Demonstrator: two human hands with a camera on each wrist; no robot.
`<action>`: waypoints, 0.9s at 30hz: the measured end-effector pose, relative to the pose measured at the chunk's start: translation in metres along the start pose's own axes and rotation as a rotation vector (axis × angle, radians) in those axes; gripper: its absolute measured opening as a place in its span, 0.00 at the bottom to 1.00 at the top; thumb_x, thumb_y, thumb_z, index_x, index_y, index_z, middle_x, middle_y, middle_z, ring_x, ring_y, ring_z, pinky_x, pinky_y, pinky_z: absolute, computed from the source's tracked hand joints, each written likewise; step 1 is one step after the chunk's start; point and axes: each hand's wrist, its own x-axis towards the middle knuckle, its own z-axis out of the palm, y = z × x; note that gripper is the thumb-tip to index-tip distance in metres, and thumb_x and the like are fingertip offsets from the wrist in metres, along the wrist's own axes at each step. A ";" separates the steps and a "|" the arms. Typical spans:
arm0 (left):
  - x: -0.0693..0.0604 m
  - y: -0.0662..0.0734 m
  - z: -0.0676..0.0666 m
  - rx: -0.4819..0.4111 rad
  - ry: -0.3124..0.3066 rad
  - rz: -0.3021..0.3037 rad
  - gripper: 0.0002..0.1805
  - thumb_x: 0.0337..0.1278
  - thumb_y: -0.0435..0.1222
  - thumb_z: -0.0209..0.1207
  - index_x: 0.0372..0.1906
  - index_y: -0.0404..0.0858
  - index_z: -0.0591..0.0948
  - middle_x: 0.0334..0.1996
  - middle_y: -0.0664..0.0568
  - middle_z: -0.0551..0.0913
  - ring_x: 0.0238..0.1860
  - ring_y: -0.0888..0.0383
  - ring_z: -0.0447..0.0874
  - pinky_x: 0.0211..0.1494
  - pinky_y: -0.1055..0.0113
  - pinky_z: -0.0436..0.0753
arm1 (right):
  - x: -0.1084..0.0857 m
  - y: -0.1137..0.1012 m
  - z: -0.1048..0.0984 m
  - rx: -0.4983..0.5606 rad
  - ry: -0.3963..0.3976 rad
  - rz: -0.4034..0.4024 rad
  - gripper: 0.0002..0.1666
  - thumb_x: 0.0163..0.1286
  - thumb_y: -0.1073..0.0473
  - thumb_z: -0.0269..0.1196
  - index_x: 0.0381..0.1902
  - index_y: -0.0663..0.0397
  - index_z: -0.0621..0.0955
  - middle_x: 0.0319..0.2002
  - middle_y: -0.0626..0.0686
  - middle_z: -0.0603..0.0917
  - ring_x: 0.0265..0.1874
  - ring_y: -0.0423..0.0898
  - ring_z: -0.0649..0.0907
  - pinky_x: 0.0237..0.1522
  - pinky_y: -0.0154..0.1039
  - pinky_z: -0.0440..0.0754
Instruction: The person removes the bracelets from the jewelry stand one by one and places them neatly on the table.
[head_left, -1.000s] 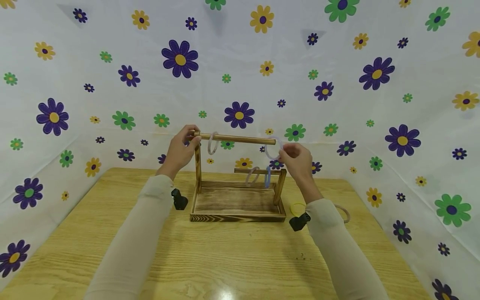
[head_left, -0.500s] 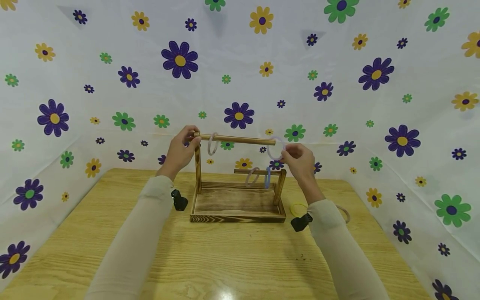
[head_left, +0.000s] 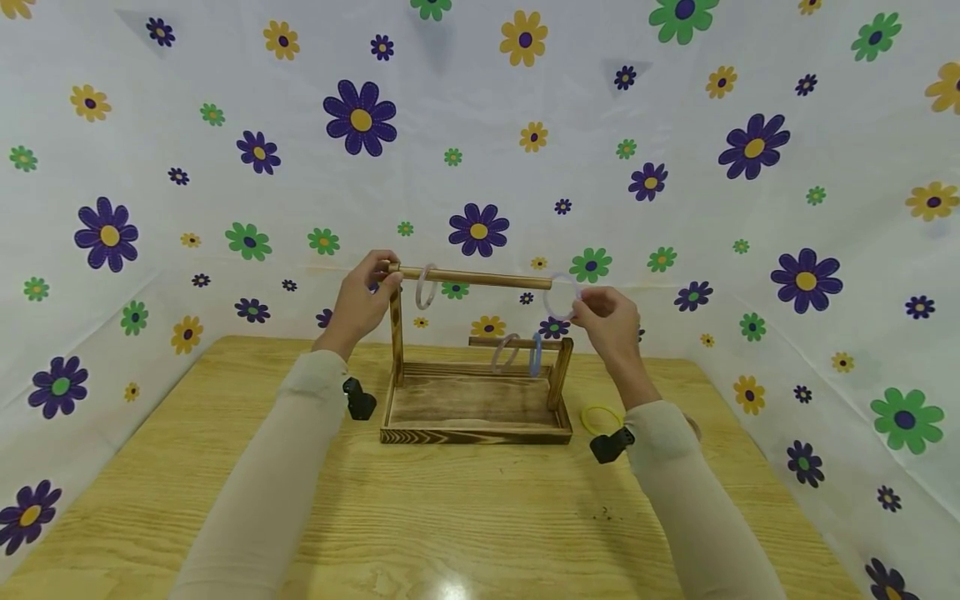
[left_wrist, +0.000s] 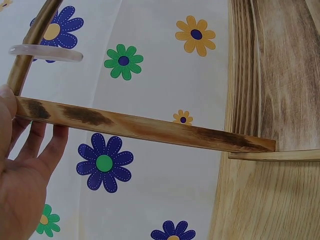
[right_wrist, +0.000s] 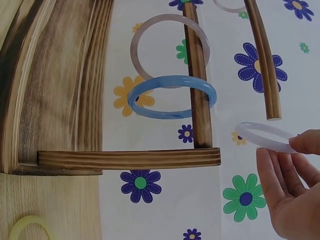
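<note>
A wooden bangle stand (head_left: 476,436) has two horizontal rods at different heights. My left hand (head_left: 363,300) holds the top of its left post (left_wrist: 135,125), where the upper rod (head_left: 480,277) begins. My right hand (head_left: 611,323) pinches a pale lavender bangle (right_wrist: 262,136) between thumb and fingers. That bangle is off the rod, a little beyond its free right end. Another pale bangle (head_left: 426,287) hangs on the upper rod near my left hand. On the lower rod (right_wrist: 201,127) hang a greyish-pink bangle (right_wrist: 135,50) and a blue bangle (right_wrist: 172,81).
On the wood-grain table (head_left: 450,517), a yellow bangle (head_left: 600,409) lies right of the stand. A brownish bangle (head_left: 695,427) is mostly hidden behind my right sleeve. Flower-printed white cloth (head_left: 480,183) hangs behind and at both sides.
My right hand has moved right, drawing the lavender bangle from around the upper rod's end to just past it. My left hand has stayed in place.
</note>
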 end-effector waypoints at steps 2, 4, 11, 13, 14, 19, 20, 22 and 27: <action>0.000 0.000 0.000 0.001 0.000 0.004 0.19 0.81 0.42 0.51 0.66 0.39 0.72 0.64 0.38 0.77 0.72 0.40 0.75 0.71 0.41 0.76 | 0.000 0.000 -0.002 -0.002 -0.002 0.007 0.17 0.73 0.63 0.64 0.54 0.69 0.80 0.46 0.62 0.85 0.32 0.33 0.86 0.41 0.23 0.86; 0.000 0.000 0.000 0.001 -0.001 0.005 0.19 0.81 0.42 0.51 0.66 0.38 0.71 0.64 0.38 0.77 0.72 0.40 0.75 0.71 0.41 0.76 | -0.001 -0.001 -0.004 -0.008 -0.006 0.010 0.18 0.74 0.62 0.64 0.55 0.70 0.80 0.47 0.64 0.84 0.32 0.32 0.85 0.41 0.23 0.85; 0.000 0.000 -0.001 0.003 0.000 0.017 0.19 0.81 0.41 0.51 0.66 0.38 0.72 0.63 0.38 0.77 0.71 0.39 0.75 0.70 0.40 0.76 | -0.003 -0.002 -0.009 -0.011 -0.014 0.009 0.18 0.74 0.62 0.63 0.55 0.71 0.80 0.49 0.68 0.84 0.32 0.32 0.85 0.41 0.23 0.86; 0.000 0.000 -0.001 0.003 0.001 0.018 0.18 0.81 0.41 0.52 0.65 0.38 0.72 0.63 0.38 0.77 0.71 0.39 0.75 0.70 0.40 0.76 | -0.004 -0.002 -0.011 -0.013 -0.014 0.009 0.18 0.73 0.63 0.63 0.55 0.72 0.80 0.49 0.68 0.84 0.32 0.32 0.85 0.41 0.24 0.86; 0.000 0.001 -0.001 0.003 0.001 0.018 0.18 0.81 0.41 0.52 0.65 0.38 0.72 0.63 0.38 0.78 0.71 0.39 0.75 0.70 0.40 0.76 | -0.004 -0.003 -0.012 -0.015 -0.014 0.010 0.18 0.73 0.63 0.63 0.54 0.72 0.80 0.49 0.68 0.84 0.32 0.32 0.85 0.41 0.24 0.86; 0.000 0.001 -0.001 0.005 0.004 0.021 0.16 0.81 0.41 0.51 0.64 0.40 0.72 0.63 0.38 0.78 0.71 0.39 0.76 0.70 0.41 0.76 | -0.006 -0.006 -0.017 -0.016 -0.012 0.010 0.18 0.73 0.64 0.63 0.55 0.73 0.80 0.49 0.70 0.84 0.31 0.32 0.86 0.40 0.25 0.87; 0.000 0.001 -0.001 0.006 0.004 0.020 0.16 0.81 0.42 0.51 0.64 0.40 0.72 0.63 0.38 0.78 0.71 0.39 0.76 0.70 0.41 0.77 | -0.006 -0.007 -0.018 -0.019 -0.013 0.011 0.18 0.73 0.64 0.63 0.55 0.74 0.80 0.49 0.70 0.84 0.31 0.32 0.86 0.40 0.25 0.87; 0.000 0.000 0.000 0.003 0.003 0.022 0.17 0.81 0.42 0.51 0.64 0.39 0.72 0.63 0.38 0.77 0.70 0.39 0.76 0.69 0.41 0.77 | -0.007 -0.007 -0.021 -0.027 -0.017 0.012 0.19 0.73 0.64 0.63 0.55 0.74 0.80 0.50 0.70 0.84 0.31 0.33 0.86 0.40 0.26 0.87; 0.000 0.000 0.000 -0.002 0.004 0.022 0.17 0.81 0.42 0.51 0.64 0.40 0.72 0.63 0.38 0.78 0.70 0.40 0.76 0.69 0.41 0.77 | -0.008 -0.006 -0.031 -0.072 -0.037 0.019 0.20 0.74 0.62 0.64 0.56 0.73 0.80 0.51 0.72 0.84 0.31 0.32 0.86 0.38 0.24 0.86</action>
